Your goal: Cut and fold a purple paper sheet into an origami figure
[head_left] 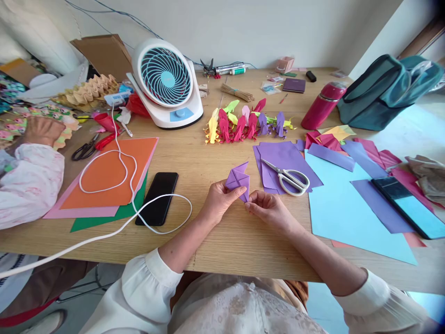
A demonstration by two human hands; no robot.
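A small purple piece of folded paper [238, 180] with creases and pointed corners is held above the wooden table. My left hand [221, 197] pinches it, the thumb lying across its front. At its lower tip, my right hand [266, 207] has thumb and forefinger closed on the paper's corner. Just beyond, purple paper sheets [278, 150] lie in a loose stack, with white-handled scissors [294, 182] resting on them. Farther back stand several finished folded-paper figures [239, 127] in yellow, red, green, pink and purple.
A white fan [167, 79] stands at the back left. Orange paper [104, 181], a black phone [158, 197] and a white cable [120, 230] lie left. Light-blue paper [347, 213], a second phone [410, 208], a red flask [323, 105] and a teal bag [382, 97] are right. Another person's hand [44, 131] is far left.
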